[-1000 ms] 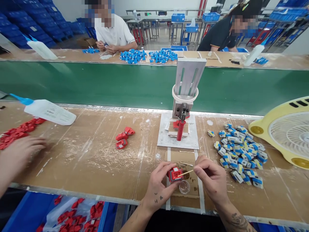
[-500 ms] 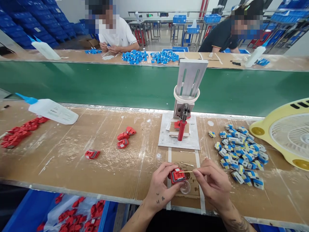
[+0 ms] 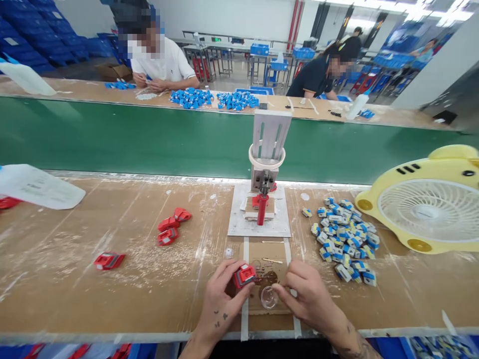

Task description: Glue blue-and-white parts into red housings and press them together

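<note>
My left hand (image 3: pixel 223 298) grips a red plastic part (image 3: pixel 244 275) with dark grey trim, shaped like a small toy vehicle body, between thumb and fingers. At the rim of a small clear cup (image 3: pixel 268 297), the thumb and fingers of my right hand (image 3: pixel 309 294) are pinched together. The thin stick seen there earlier hardly shows now at those fingertips. Beneath both hands lies a piece of cardboard (image 3: pixel 258 308) with brown stains. Two thin swabs rest on it, one nearer swab (image 3: pixel 272 261) and one farther swab (image 3: pixel 273 242).
A press with a red handle (image 3: pixel 262 209) stands ahead. Several red parts (image 3: pixel 168 236) lie left, near a white bottle (image 3: pixel 45 187). Blue-and-white pieces (image 3: pixel 346 234) are heaped right, beside a yellow fan (image 3: pixel 422 209). Two people sit beyond the green divider (image 3: pixel 149 134).
My right hand has drawn the stick off the red part and lowered its fingertips to the clear cup. My left hand still holds the part. The view has shifted to the right.
</note>
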`<state>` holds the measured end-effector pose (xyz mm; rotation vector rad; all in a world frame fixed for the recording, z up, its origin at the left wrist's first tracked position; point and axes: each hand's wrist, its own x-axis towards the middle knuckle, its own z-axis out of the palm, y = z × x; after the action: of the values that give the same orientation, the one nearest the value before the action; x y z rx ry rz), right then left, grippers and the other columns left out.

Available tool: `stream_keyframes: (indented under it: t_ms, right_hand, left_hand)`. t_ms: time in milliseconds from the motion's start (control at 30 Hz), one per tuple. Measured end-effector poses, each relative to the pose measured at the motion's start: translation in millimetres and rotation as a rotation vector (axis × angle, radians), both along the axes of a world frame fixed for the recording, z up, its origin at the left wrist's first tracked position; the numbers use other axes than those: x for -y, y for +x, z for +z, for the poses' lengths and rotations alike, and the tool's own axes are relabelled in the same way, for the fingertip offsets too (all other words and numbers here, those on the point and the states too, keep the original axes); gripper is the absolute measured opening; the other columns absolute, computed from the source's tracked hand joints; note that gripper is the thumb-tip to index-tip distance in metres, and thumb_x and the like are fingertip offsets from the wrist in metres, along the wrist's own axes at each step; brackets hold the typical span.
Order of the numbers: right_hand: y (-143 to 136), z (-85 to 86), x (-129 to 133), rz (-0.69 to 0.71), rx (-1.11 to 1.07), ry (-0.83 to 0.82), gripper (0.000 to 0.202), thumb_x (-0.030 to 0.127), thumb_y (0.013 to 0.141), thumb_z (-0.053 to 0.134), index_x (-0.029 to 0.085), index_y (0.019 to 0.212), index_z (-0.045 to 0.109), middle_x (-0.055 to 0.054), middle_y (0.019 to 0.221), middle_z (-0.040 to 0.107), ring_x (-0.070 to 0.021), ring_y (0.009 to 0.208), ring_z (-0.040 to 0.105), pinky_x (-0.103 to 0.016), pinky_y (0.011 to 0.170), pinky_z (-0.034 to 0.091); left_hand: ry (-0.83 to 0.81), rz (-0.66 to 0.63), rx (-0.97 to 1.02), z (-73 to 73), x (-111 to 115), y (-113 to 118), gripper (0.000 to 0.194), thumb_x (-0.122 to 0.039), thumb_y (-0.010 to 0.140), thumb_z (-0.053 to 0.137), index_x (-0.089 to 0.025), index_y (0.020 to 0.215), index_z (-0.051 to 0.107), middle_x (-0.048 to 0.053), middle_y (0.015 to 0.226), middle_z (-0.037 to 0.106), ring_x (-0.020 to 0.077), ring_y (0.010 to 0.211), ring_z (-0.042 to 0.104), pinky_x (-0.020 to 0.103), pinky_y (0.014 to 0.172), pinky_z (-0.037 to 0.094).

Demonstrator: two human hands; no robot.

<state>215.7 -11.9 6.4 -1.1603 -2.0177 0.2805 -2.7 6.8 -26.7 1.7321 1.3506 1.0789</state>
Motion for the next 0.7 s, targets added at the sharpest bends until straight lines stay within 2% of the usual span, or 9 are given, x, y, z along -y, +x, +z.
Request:
stream_keyframes:
  t_ms: [100, 167, 300, 333, 433, 500, 600, 633, 700]
  right_hand:
    - [12, -10.3, -4, -0.006, 0.129, -0.067, 0.043, 0.041, 0.100, 0.058, 0.021, 0.062, 0.058, -0.002, 0.062, 0.060, -0.0155, 0.058, 0.054, -0.026, 0.054, 0.040]
    - [31, -11.9, -19, -0.094, 0.165, -0.127, 0.043, 0.044, 0.100, 0.057, 0.021, 0.064, 0.060, -0.002, 0.064, 0.060, -0.0167, 0.061, 0.055, -0.027, 0.058, 0.041]
    - [76, -6.0, -77, -0.371, 0.211, -0.321, 0.023, 0.034, 0.096, 0.057, 0.020, 0.083, 0.069, -0.010, 0.084, 0.070, -0.0254, 0.086, 0.062, -0.035, 0.079, 0.047]
    - [85, -4.6, -93, -0.392, 0.208, -0.329, 0.018, 0.031, 0.095, 0.057, 0.019, 0.088, 0.070, -0.012, 0.091, 0.072, -0.0277, 0.092, 0.063, -0.038, 0.084, 0.047]
    - [96, -2.0, -124, -0.387, 0.177, -0.377, 0.018, 0.026, 0.090, 0.061, 0.018, 0.077, 0.070, -0.013, 0.080, 0.072, -0.0280, 0.087, 0.064, -0.038, 0.084, 0.048]
    - [93, -1.2, -126, -0.351, 0.131, -0.408, 0.017, 0.028, 0.088, 0.063, 0.018, 0.078, 0.072, -0.009, 0.073, 0.070, -0.0245, 0.076, 0.064, -0.035, 0.076, 0.050]
    - [81, -1.0, -102, -0.272, -0.006, -0.460, 0.030, 0.038, 0.088, 0.061, 0.016, 0.105, 0.075, -0.003, 0.072, 0.069, -0.0185, 0.061, 0.059, -0.030, 0.060, 0.050]
    - [75, -0.9, -90, -0.226, -0.118, -0.500, 0.036, 0.042, 0.088, 0.062, 0.016, 0.111, 0.074, -0.002, 0.072, 0.069, -0.0167, 0.058, 0.058, -0.028, 0.055, 0.049]
    - [62, 0.1, -65, -0.065, -0.613, -0.660, 0.042, 0.048, 0.077, 0.077, 0.018, 0.107, 0.076, -0.003, 0.075, 0.070, -0.0145, 0.056, 0.057, -0.026, 0.051, 0.046]
  left_hand:
    - [0.011, 0.040, -0.009, -5.8, -4, -7, 0.023, -0.038, 0.079, 0.075, -0.025, 0.098, 0.079, 0.006, 0.095, 0.077, 0.0254, 0.084, 0.075, 0.035, 0.075, 0.064]
    - [0.013, 0.051, 0.000, -8.1, -7, -8, 0.024, -0.040, 0.079, 0.075, -0.026, 0.098, 0.079, 0.005, 0.095, 0.078, 0.0253, 0.084, 0.076, 0.035, 0.075, 0.064]
    - [-0.005, 0.057, 0.054, -6.7, -10, -9, 0.027, -0.043, 0.078, 0.075, -0.026, 0.098, 0.081, 0.006, 0.095, 0.078, 0.0261, 0.085, 0.076, 0.035, 0.075, 0.064]
    - [-0.009, 0.051, 0.078, -5.8, -11, -9, 0.029, -0.045, 0.078, 0.075, -0.026, 0.099, 0.081, 0.006, 0.095, 0.078, 0.0263, 0.085, 0.076, 0.036, 0.075, 0.064]
    - [-0.028, -0.002, 0.151, -5.0, -10, -9, 0.033, -0.046, 0.079, 0.076, -0.027, 0.106, 0.081, 0.007, 0.097, 0.077, 0.0265, 0.087, 0.076, 0.036, 0.077, 0.065]
    - [-0.040, -0.024, 0.222, -6.5, -7, -7, 0.032, -0.045, 0.079, 0.079, -0.027, 0.105, 0.080, 0.007, 0.098, 0.076, 0.0261, 0.088, 0.075, 0.035, 0.077, 0.064]
    - [-0.042, -0.015, 0.391, -7.0, -3, 2, 0.035, -0.053, 0.076, 0.080, -0.025, 0.098, 0.080, 0.007, 0.095, 0.073, 0.0244, 0.085, 0.073, 0.033, 0.075, 0.063]
    - [-0.036, -0.024, 0.442, -5.3, -3, 6, 0.038, -0.056, 0.075, 0.080, -0.025, 0.097, 0.081, 0.007, 0.094, 0.072, 0.0239, 0.083, 0.073, 0.032, 0.074, 0.063]
    - [-0.027, -0.069, 0.496, 1.4, -4, 12, 0.042, -0.059, 0.074, 0.081, -0.025, 0.100, 0.081, 0.009, 0.095, 0.073, 0.0237, 0.082, 0.073, 0.031, 0.072, 0.063]
